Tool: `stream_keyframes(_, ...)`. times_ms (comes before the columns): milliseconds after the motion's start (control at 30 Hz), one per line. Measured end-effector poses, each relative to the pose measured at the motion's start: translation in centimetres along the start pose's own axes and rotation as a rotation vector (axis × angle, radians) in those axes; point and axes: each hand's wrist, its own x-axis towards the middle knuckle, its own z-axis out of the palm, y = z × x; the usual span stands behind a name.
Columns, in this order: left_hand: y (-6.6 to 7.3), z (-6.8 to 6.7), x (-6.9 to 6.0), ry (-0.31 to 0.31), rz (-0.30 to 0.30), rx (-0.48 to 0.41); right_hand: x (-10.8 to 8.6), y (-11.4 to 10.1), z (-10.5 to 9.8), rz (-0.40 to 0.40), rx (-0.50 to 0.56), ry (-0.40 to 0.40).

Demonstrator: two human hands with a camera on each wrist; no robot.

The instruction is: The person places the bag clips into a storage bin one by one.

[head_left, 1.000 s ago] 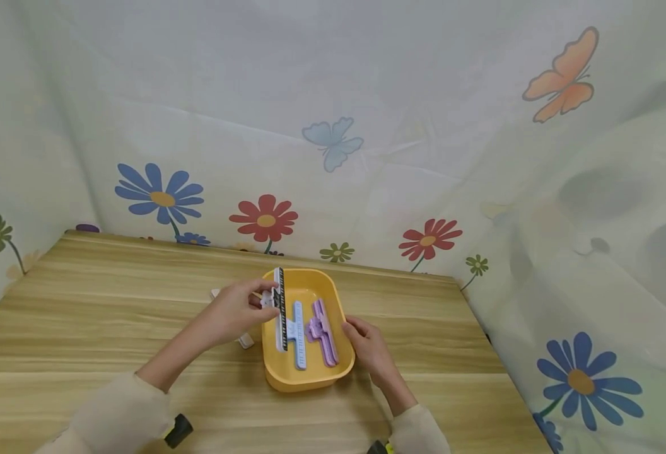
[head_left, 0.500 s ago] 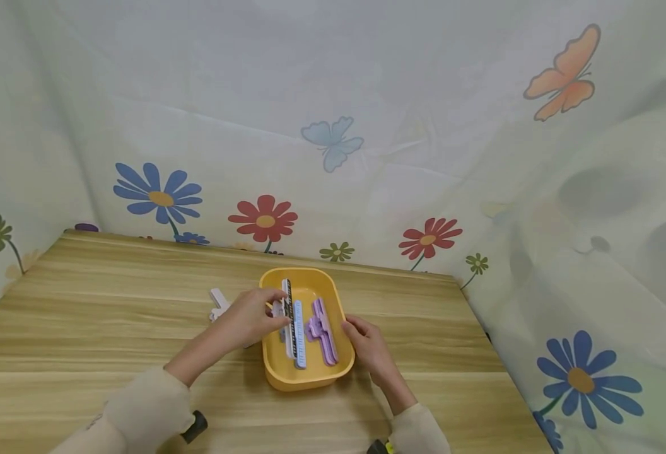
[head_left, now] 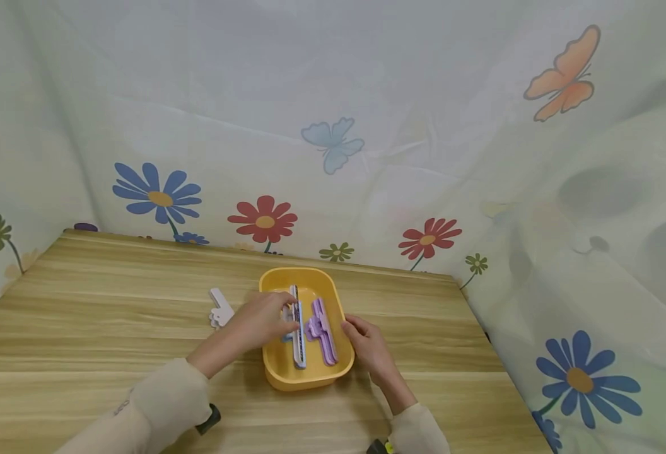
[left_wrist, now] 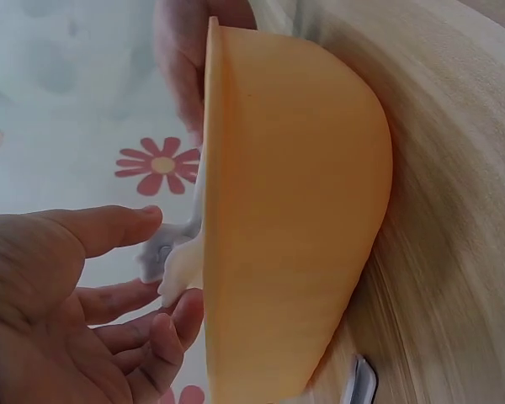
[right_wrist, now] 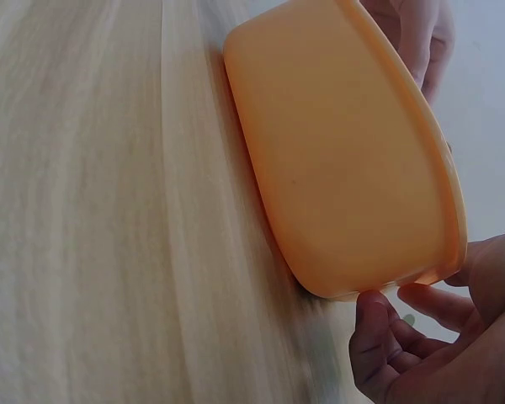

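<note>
My left hand (head_left: 262,318) reaches over the left rim of a yellow plastic bin (head_left: 282,373). Its thumb and fingers hold the handle of a long white-and-black sealing clip (head_left: 297,343), tilted inside the bin above a light blue sealing clip (head_left: 301,364). In the left wrist view, the clip's grey handle (left_wrist: 156,257) lies between thumb and fingers. A purple sealing clip (head_left: 323,334) rests in the right half of the bin. My right hand (head_left: 369,347) grips the bin's right wall, thumb at the rim and fingertips (right_wrist: 372,310) against the outside.
A white clip (head_left: 219,309) lies on the wooden table (head_left: 140,315) left of the bin, partly hidden by the left hand. A floral cloth backdrop (head_left: 208,139) stands behind and beside the table. A small purple object (head_left: 86,227) sits at the far left corner.
My left hand has moved right and lowered the white-and-black clip from the bin's left rim over the light blue clip, turning it onto its edge. The right hand stays on the bin.
</note>
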Motion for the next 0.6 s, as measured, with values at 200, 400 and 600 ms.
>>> stream_keyframes(200,0.3,0.6,0.3,-0.029,-0.017,0.033,-0.7,-1.6,0.0,-0.004,-0.011,-0.008)
stream_keyframes(400,0.1,1.4,0.7,-0.035,-0.02,0.067,0.1,0.1,0.0,-0.015,-0.026,0.006)
stream_keyframes(600,0.4,2.0,0.8,-0.027,0.0,0.117,-0.1,0.0,0.0,-0.005,-0.024,0.001)
